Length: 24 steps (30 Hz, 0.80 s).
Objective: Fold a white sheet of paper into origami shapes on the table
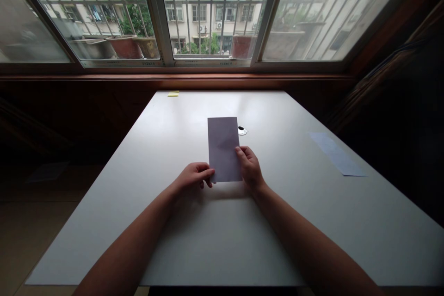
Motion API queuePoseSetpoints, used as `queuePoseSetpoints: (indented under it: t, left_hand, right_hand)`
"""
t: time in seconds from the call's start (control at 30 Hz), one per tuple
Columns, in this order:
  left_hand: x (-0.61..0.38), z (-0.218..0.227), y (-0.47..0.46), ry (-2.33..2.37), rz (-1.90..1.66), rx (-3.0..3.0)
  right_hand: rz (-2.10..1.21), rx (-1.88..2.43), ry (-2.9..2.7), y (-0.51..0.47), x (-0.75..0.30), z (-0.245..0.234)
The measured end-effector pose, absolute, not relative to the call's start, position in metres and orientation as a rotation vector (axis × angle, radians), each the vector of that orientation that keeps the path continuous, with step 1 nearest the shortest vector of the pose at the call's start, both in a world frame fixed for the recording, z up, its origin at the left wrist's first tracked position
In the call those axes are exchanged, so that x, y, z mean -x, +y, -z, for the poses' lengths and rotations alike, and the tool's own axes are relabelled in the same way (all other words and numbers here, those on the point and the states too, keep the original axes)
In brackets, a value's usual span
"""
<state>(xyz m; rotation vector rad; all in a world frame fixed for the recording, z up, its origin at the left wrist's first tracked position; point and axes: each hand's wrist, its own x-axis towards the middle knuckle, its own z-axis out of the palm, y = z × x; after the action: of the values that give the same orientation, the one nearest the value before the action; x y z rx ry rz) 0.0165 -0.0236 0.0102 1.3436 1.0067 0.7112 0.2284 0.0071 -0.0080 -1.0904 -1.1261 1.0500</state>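
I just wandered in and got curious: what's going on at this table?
A person is holding a plain purplish-grey rectangular sheet of paper with both bare hands. The left hand has its lower left corner, and the right hand grips its right edge. The sheet appears raised off the smooth white table. A pale bluish sheet lies toward the table's right edge, and a small yellow slip lies at the far left corner.

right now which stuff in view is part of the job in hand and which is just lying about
In hand:
- grey-purple paper, at its lower left corner in the left hand, by its right edge in the right hand

Apparently just lying about, untouched:
- yellow slip, far left tabletop
- pale bluish sheet, right side
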Motion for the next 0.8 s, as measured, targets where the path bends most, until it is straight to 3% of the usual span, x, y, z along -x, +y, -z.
queuePoseSetpoints:
  t: [0.47, 0.8]
  left_hand:
    - [-0.011, -0.008, -0.020, 1.000, -1.006, -1.067]
    - [-0.006, 0.002, -0.010, 1.012, -1.153, -0.904]
  right_hand:
    - [-1.453, 1.109, -1.418, 0.001, -0.229, 0.003]
    - [-1.501, 1.151, -1.521, 0.001, -0.231, 0.003]
